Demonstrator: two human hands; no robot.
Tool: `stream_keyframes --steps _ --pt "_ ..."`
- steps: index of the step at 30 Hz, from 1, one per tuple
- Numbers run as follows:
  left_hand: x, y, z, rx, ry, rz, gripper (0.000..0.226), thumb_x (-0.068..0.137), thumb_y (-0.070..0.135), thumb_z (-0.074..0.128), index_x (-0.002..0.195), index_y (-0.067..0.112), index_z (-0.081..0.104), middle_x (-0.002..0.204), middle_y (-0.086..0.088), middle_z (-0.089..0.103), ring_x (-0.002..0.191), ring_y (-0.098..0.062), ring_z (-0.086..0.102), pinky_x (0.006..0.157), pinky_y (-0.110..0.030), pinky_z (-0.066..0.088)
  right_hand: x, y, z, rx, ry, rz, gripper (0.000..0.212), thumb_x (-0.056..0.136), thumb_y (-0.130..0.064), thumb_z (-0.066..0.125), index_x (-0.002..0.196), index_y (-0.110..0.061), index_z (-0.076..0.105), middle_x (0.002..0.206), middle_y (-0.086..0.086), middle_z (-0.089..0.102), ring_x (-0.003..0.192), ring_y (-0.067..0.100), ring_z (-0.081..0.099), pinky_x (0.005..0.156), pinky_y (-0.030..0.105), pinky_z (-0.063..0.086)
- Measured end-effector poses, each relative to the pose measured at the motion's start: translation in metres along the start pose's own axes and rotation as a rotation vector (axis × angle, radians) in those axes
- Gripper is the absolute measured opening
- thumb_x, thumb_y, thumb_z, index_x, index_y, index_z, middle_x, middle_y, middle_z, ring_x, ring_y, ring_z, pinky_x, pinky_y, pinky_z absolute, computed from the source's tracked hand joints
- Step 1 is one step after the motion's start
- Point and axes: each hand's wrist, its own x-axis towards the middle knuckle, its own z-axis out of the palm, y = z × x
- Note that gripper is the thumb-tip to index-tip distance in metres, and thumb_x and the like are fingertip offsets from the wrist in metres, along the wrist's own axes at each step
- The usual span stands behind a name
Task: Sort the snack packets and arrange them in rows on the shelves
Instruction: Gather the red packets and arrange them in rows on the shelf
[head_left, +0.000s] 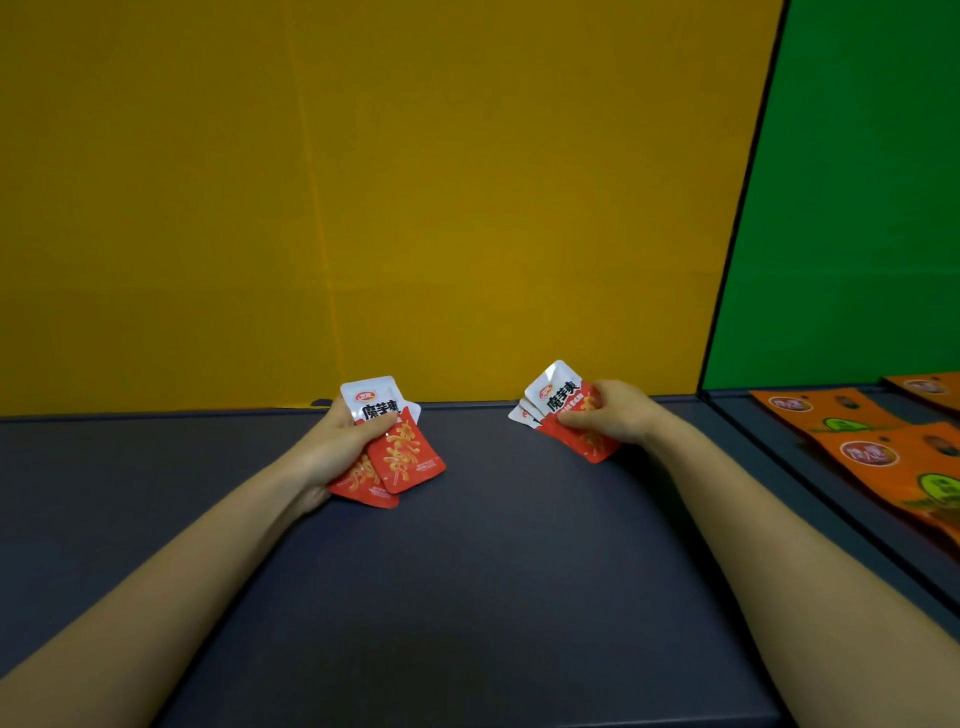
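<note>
My left hand (345, 441) sits at about 8 o'clock in my view, fingers curled around a small fan of red-and-white foil snack packets (408, 457), with my thumb pressed across the front one. The lowest corners of that fan touch or nearly touch the dark grey shelf surface (467, 597); I cannot tell which.

My right hand (615, 415) is at about 4 o'clock and grips a second fan of the same red-and-white packets (558, 400), thumb on top. Their white ends point towards 11 o'clock. The two fans are well apart, with bare shelf between them.

Towards 6 o'clock the shelf runs open between my forearms, right down to its near edge. At 12 o'clock it stops at the yellow back panel (363, 182), just behind both hands. At 3 o'clock a raised dark shelf divider (810, 493) runs diagonally near my right forearm. Beyond it, flat orange snack pouches (872, 457) lie overlapping in a row, under a green back panel (857, 182). To 9 o'clock the shelf carries on past the frame.
</note>
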Motion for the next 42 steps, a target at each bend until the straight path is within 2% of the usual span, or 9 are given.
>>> stream_keyframes --steps 5,10,16,19,26,29,34,39,42 --pt "-0.001 -0.001 0.000 -0.002 0.008 -0.018 0.040 0.092 0.015 0.054 0.132 0.012 0.048 0.111 -0.009 0.066 0.082 -0.016 0.065 0.049 -0.019 0.054 -0.002 -0.007 0.007 0.072 -0.008 0.041 0.023 0.076 -0.024 0.076 0.075 -0.014 0.056 0.110 0.016 0.067 0.104 0.029 0.064 0.092 0.040 0.051" --pt "-0.003 -0.002 -0.001 0.027 0.034 0.012 0.029 0.091 0.009 0.056 0.119 0.011 0.056 0.094 -0.004 0.066 0.077 -0.015 0.063 0.047 -0.017 0.053 -0.022 -0.022 0.021 0.063 0.063 0.010 0.054 0.081 -0.027 0.071 0.122 -0.006 0.044 0.126 0.011 0.055 0.115 0.027 0.054 0.095 0.037 0.047" --pt "-0.003 0.001 -0.001 -0.036 0.053 0.002 0.053 0.087 0.013 0.063 0.134 0.007 0.039 0.125 -0.016 0.059 0.085 -0.024 0.064 0.047 -0.029 0.055 -0.088 -0.040 0.019 0.306 0.282 -0.092 0.035 0.084 -0.026 0.067 0.114 -0.017 0.052 0.117 0.006 0.063 0.108 0.023 0.060 0.096 0.044 0.048" --pt "-0.019 0.015 0.014 -0.060 -0.049 0.107 0.045 0.090 0.009 0.057 0.133 0.009 0.042 0.121 -0.012 0.061 0.079 -0.017 0.063 0.045 -0.025 0.056 -0.136 -0.039 0.017 0.504 0.367 -0.082 0.024 0.086 -0.024 0.064 0.107 -0.021 0.054 0.114 0.006 0.066 0.104 0.022 0.064 0.095 0.046 0.050" --pt "-0.104 0.042 0.085 -0.043 -0.409 0.297 0.039 0.091 0.010 0.055 0.128 0.018 0.048 0.107 0.002 0.067 0.069 0.002 0.067 0.054 -0.016 0.054 -0.269 -0.012 0.000 0.674 0.595 -0.043 0.028 0.090 -0.018 0.059 0.118 -0.018 0.053 0.109 0.003 0.067 0.091 0.012 0.065 0.078 0.022 0.054" --pt "-0.142 0.037 0.131 -0.102 -0.532 0.235 0.043 0.090 0.014 0.057 0.131 0.017 0.045 0.118 -0.003 0.064 0.079 -0.006 0.065 0.054 -0.018 0.053 -0.328 0.018 -0.009 0.654 0.723 0.029 0.025 0.090 -0.020 0.058 0.115 -0.021 0.053 0.102 -0.002 0.066 0.081 0.004 0.065 0.068 0.012 0.054" --pt "-0.210 -0.002 0.225 -0.152 -0.776 0.083 0.038 0.089 0.015 0.059 0.126 0.014 0.049 0.107 -0.005 0.066 0.069 -0.006 0.066 0.053 -0.020 0.053 -0.425 0.085 -0.031 0.645 0.910 0.227 0.029 0.091 -0.025 0.058 0.118 -0.016 0.053 0.098 0.002 0.066 0.081 0.012 0.066 0.073 0.027 0.055" --pt "-0.264 -0.060 0.328 -0.071 -0.936 -0.047 0.039 0.090 0.012 0.056 0.128 0.011 0.050 0.119 -0.013 0.064 0.078 -0.013 0.064 0.052 -0.020 0.053 -0.507 0.160 -0.056 0.631 1.019 0.354 0.023 0.090 -0.022 0.058 0.113 -0.019 0.055 0.093 -0.004 0.068 0.067 -0.003 0.066 0.061 0.019 0.053" --pt "-0.299 -0.079 0.386 -0.079 -0.985 -0.161 0.032 0.091 0.011 0.054 0.123 0.013 0.055 0.099 -0.005 0.068 0.063 -0.007 0.067 0.047 -0.019 0.052 -0.556 0.201 -0.062 0.647 1.057 0.432 0.024 0.091 -0.018 0.058 0.115 -0.016 0.055 0.099 0.001 0.068 0.076 0.007 0.066 0.063 0.018 0.055"
